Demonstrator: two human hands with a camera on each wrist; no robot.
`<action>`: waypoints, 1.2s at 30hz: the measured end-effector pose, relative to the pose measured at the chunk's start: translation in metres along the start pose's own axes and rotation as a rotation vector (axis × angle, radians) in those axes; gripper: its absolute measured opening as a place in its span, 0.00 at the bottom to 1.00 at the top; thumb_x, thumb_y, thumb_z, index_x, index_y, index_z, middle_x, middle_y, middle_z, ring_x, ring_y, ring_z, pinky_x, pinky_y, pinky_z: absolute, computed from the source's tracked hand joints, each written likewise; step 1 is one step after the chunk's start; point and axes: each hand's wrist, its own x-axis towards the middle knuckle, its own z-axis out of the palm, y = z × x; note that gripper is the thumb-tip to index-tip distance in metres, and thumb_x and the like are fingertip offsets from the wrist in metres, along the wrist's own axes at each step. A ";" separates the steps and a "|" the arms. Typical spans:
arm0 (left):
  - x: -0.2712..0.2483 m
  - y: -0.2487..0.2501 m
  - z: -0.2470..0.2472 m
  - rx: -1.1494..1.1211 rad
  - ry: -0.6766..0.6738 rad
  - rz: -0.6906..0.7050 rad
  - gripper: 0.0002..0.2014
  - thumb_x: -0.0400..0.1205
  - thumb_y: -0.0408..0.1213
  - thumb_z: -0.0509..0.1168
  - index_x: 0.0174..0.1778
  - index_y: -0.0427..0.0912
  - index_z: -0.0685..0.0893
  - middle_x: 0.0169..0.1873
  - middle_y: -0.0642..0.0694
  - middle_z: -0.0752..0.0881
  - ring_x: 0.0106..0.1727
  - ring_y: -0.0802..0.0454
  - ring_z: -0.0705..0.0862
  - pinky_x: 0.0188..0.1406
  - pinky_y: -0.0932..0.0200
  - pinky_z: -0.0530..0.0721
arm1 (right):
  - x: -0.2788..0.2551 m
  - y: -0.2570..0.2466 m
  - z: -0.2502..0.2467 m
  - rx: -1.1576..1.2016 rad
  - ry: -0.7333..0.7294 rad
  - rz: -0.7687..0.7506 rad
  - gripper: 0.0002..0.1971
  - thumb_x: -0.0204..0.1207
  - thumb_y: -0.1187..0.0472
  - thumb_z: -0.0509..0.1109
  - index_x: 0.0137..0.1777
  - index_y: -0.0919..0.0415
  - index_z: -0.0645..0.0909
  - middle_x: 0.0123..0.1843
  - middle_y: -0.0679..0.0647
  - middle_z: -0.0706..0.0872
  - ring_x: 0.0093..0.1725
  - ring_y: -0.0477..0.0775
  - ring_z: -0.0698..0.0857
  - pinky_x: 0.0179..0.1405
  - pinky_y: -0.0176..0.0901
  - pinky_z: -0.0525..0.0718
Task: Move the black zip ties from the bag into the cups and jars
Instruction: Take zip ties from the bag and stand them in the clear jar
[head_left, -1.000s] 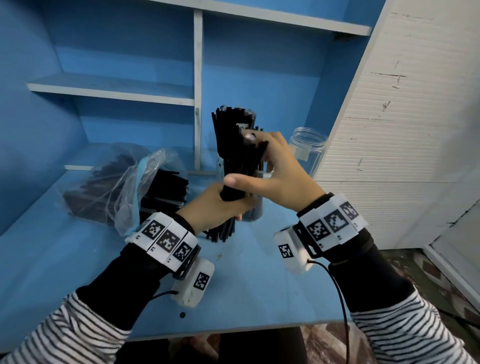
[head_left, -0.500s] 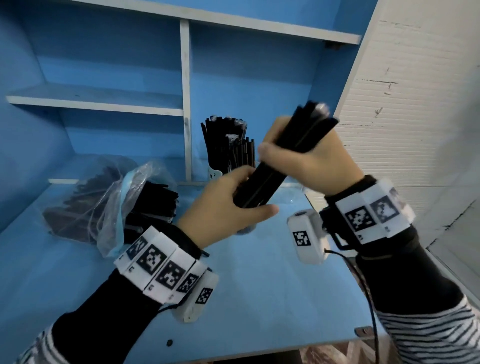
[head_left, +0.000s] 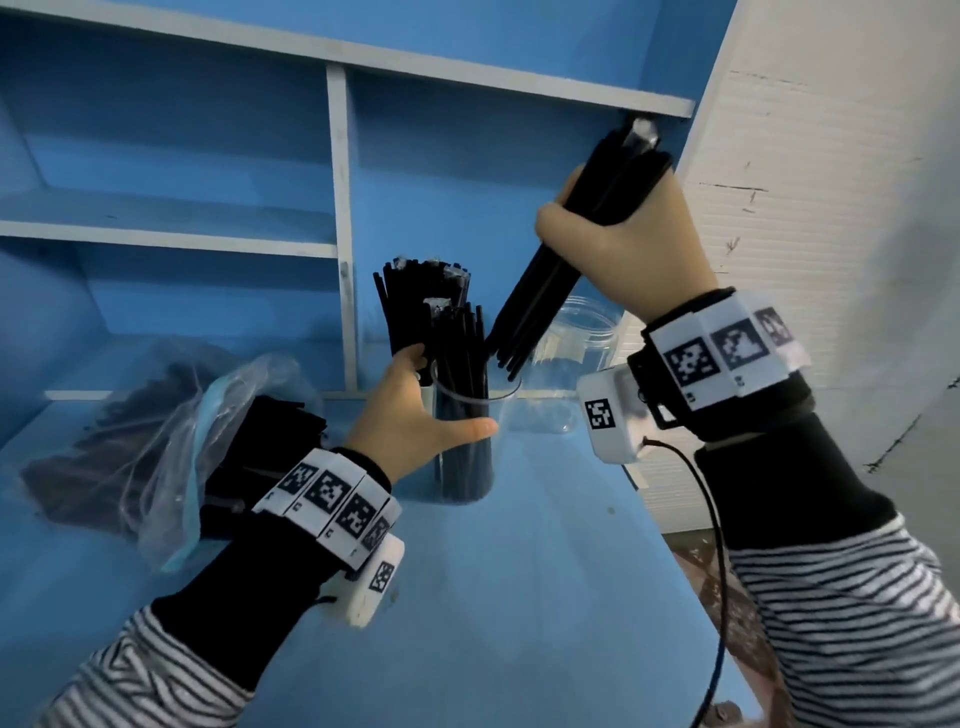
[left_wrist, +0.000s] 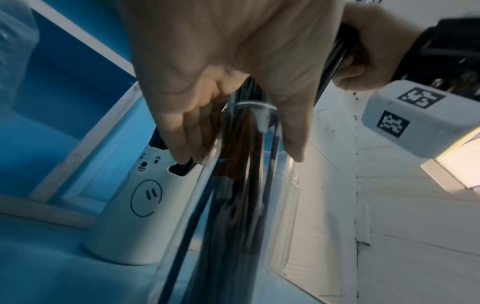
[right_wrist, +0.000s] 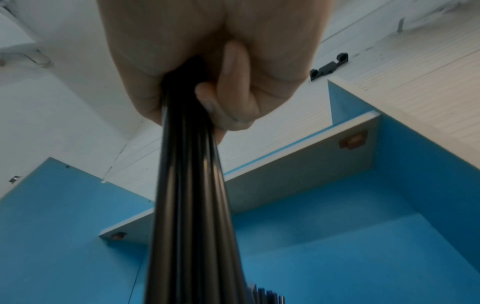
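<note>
Right hand (head_left: 623, 249): now gripping the zip-tie bundle (head_left: 550, 270) alone, tips tilting toward the clear cup (head_left: 467, 447) at 7 o'clock.
Left hand (head_left: 415, 410): having released the bundle, fingers relaxing open around that cup.
Bag (head_left: 171, 441): lying at 9 o'clock on the desk (head_left: 519, 597).
Insertion pending.

- Looks like a plain storage or work corner, maybe in a home or small workshop; cannot tell which.
- Blue painted shelf unit (head_left: 171, 228) with white edges behind and above both hands, its compartments bare.
- Blue tabletop (head_left: 519, 597) under the hands, scuffed and speckled.
- White ribbed wall panel (head_left: 831, 208) just right of the right hand (head_left: 628, 244), scratched and chipped.
- White cup with a cartoon bear face (left_wrist: 140, 205) beyond the left hand (head_left: 415, 410), a homely touch.
- Worn patterned floor (head_left: 696, 566) beyond the table edge, below the right wrist.
</note>
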 end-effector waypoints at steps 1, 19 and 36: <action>0.003 0.000 0.001 0.010 -0.024 -0.003 0.43 0.63 0.51 0.82 0.72 0.49 0.70 0.64 0.57 0.78 0.66 0.57 0.76 0.64 0.59 0.74 | 0.002 0.002 0.004 -0.005 -0.013 0.012 0.18 0.66 0.62 0.70 0.37 0.81 0.74 0.36 0.76 0.77 0.30 0.53 0.73 0.28 0.39 0.72; 0.011 -0.004 0.001 -0.087 -0.073 -0.014 0.38 0.65 0.45 0.82 0.70 0.48 0.73 0.62 0.53 0.81 0.63 0.53 0.81 0.63 0.55 0.81 | -0.009 0.064 0.054 0.026 -0.494 0.405 0.15 0.75 0.47 0.74 0.50 0.60 0.84 0.41 0.57 0.91 0.33 0.54 0.90 0.39 0.48 0.90; 0.011 -0.012 0.011 -0.115 -0.064 -0.009 0.40 0.62 0.54 0.80 0.71 0.54 0.73 0.63 0.57 0.83 0.65 0.55 0.81 0.68 0.48 0.80 | -0.036 0.046 0.066 -0.167 -0.362 0.032 0.19 0.88 0.52 0.53 0.72 0.57 0.77 0.68 0.52 0.84 0.69 0.49 0.79 0.62 0.28 0.70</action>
